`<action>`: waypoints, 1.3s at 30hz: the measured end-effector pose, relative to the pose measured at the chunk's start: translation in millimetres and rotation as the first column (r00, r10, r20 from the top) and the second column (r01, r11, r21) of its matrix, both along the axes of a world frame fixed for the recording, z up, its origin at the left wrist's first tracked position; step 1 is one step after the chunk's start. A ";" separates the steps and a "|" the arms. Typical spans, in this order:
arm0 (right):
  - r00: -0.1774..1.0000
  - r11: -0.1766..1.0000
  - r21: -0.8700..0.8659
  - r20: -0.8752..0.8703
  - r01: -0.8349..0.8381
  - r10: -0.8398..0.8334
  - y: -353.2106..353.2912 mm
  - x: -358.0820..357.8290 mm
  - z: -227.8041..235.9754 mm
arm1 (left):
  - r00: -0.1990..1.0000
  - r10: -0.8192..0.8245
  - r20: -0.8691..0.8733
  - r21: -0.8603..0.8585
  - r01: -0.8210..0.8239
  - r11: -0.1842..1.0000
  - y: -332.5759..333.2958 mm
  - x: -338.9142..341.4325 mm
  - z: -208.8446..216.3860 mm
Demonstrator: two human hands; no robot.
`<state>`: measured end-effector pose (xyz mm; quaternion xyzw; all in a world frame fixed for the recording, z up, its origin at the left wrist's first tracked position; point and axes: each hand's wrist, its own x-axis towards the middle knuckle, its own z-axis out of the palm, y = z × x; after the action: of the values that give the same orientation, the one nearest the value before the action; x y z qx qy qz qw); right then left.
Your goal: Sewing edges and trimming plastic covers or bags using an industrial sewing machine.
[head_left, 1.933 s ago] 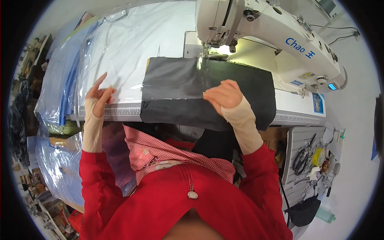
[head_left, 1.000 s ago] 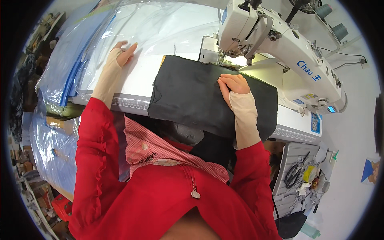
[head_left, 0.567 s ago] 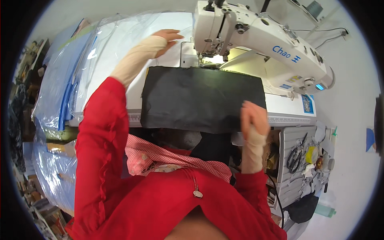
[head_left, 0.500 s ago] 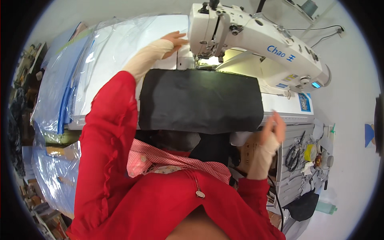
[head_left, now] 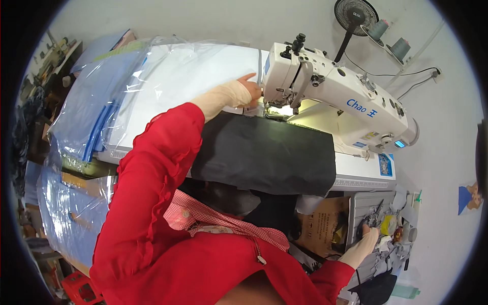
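Note:
A black fabric panel (head_left: pixel 267 152) lies on the white sewing machine bed, its far edge by the lit needle area (head_left: pixel 280 110). My left hand (head_left: pixel 249 92) is at the left side of the machine head, beyond the panel's far left corner. One finger is stretched apart from the others; the tips nearest the machine are partly hidden, and I see nothing held. At the lower right, my right hand (head_left: pixel 367 236) is down in the grey tray, its fingers closed around the black handles of a pair of scissors (head_left: pixel 374 217). The hand hides part of the handles.
The white sewing machine (head_left: pixel 335 96) stands at the back right, near thread cones (head_left: pixel 399 49) and a fan (head_left: pixel 355 15). Clear plastic with blue sheets (head_left: pixel 96 96) covers the left side. Scraps and a yellow item (head_left: pixel 389 224) fill the tray (head_left: pixel 358 207). Below is a cardboard box (head_left: pixel 320 226).
My right hand has moved from beside the panel's right edge down to the scissors in the tray. My left hand stays by the machine head; the whole view has shifted.

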<state>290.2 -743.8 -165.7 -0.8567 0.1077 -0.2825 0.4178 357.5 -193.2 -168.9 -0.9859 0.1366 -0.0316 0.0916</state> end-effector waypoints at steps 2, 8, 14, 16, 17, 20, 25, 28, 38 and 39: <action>1.000 0.989 0.144 -0.015 -0.013 0.015 13.9 -8.0 8.8 | 0.955 -0.182 0.234 0.016 0.183 0.983 6.5 -11.8 -9.4; 0.998 0.994 0.087 0.000 0.061 -0.061 16.2 35.3 21.7 | 0.970 0.191 -0.150 -0.285 -0.227 0.931 -17.6 -33.6 19.6; 0.615 0.189 0.958 -0.017 -0.215 0.788 98.8 -9.2 -28.2 | 0.894 0.194 -0.403 -0.851 -0.444 0.279 -26.5 -33.5 6.5; 0.211 0.137 0.979 -0.104 -0.151 0.972 157.5 -35.0 -14.9 | 0.881 0.216 -0.420 -0.847 -0.467 0.256 -25.1 -32.0 -1.1; 0.128 0.119 0.992 -0.114 -0.037 0.985 189.3 -43.0 1.1 | 0.869 0.245 -0.429 -0.848 -0.482 0.223 -24.1 -31.0 -5.3; -0.103 0.241 0.956 -0.226 0.169 0.969 241.3 -27.1 7.1 | 0.860 0.258 -0.440 -0.853 -0.491 0.181 -30.5 -22.9 -6.5; -0.103 0.319 0.945 -0.310 0.079 0.945 293.1 -9.7 22.8 | 0.855 0.253 -0.453 -0.867 -0.489 0.102 -9.5 -9.7 -40.0; -0.107 0.310 0.936 -0.295 0.167 0.949 308.4 -1.3 23.6 | 0.877 0.244 -0.413 -0.882 -0.452 0.134 -10.5 -9.7 -41.5; -0.012 0.311 0.944 -0.312 0.110 0.950 335.6 9.2 10.7 | 0.887 0.284 -0.365 -0.885 -0.425 0.189 -24.5 -23.5 -28.3; -0.033 0.303 0.946 -0.302 0.117 0.953 336.0 10.8 9.8 | 0.885 0.287 -0.365 -0.885 -0.426 0.188 -24.6 -24.2 -28.5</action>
<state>301.0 -407.7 -155.9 -0.4866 0.1012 0.5766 0.6485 333.2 -217.8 -197.4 -0.8456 -0.1372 -0.0264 -0.5152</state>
